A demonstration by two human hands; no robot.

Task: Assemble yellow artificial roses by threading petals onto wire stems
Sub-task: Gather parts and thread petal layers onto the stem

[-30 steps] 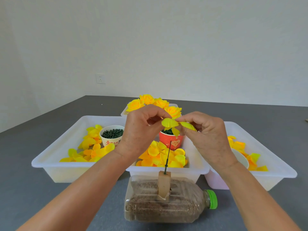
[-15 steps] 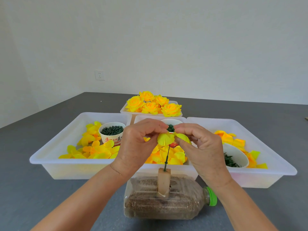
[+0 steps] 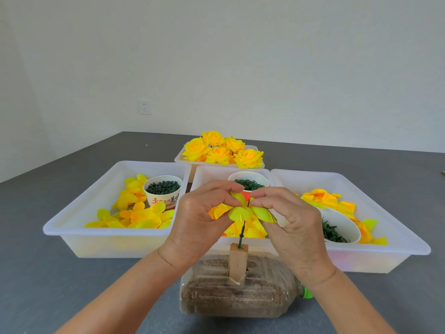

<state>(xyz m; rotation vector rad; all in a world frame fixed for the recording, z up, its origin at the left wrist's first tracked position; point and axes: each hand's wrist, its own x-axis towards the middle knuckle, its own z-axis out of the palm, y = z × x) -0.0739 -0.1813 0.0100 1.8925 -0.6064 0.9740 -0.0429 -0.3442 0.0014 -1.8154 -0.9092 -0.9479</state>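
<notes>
A thin green wire stem (image 3: 242, 231) stands upright in a wooden block (image 3: 238, 264) fixed on a sand-filled plastic bottle (image 3: 236, 294) lying on its side. A yellow petal piece (image 3: 243, 212) sits threaded on the stem, its lobes spread out, and the stem tip pokes up through it. My left hand (image 3: 202, 219) pinches the petal from the left, and my right hand (image 3: 290, 221) pinches its right lobe. Finished yellow roses (image 3: 222, 151) fill a small tray at the back.
Three white trays sit behind the bottle: the left tray (image 3: 79, 231) holds loose yellow petals and a paper cup of green parts (image 3: 163, 191); the middle tray (image 3: 204, 173) a cup of green rings (image 3: 249, 183); the right tray (image 3: 395, 233) petals and a white bowl (image 3: 342, 225).
Both hands have come down with the petal piece, which now sits lower on the wire stem with the stem tip showing above it. The camera has tilted so the trays sit lower in view.
</notes>
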